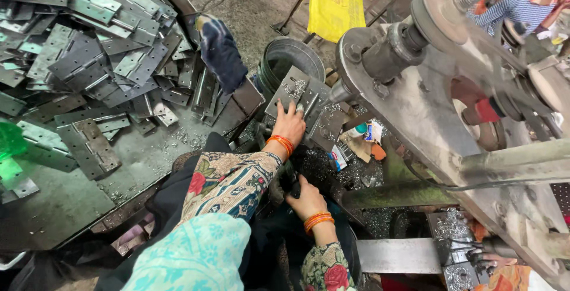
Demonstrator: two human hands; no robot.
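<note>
My left hand [289, 123] reaches forward from a floral sleeve with orange bangles. Its fingers press flat on a grey metal hinge plate [303, 96], which stands tilted against the drill spindle [341, 91] of the machine. Lower and nearer to me, my right hand [305, 198], also with orange bangles, is closed around a dark handle [290, 185] that is mostly hidden by my left forearm. Metal shavings [332, 169] lie under and around both hands.
A large heap of grey hinges [89, 59] covers the bench on the left. A dark blue glove [220, 50] hangs over its edge, beside a metal bucket [289, 59] and a yellow bag [335, 5]. The machine's pulley and belt [442, 18] fill the right. Another person [522, 6] works at the top right.
</note>
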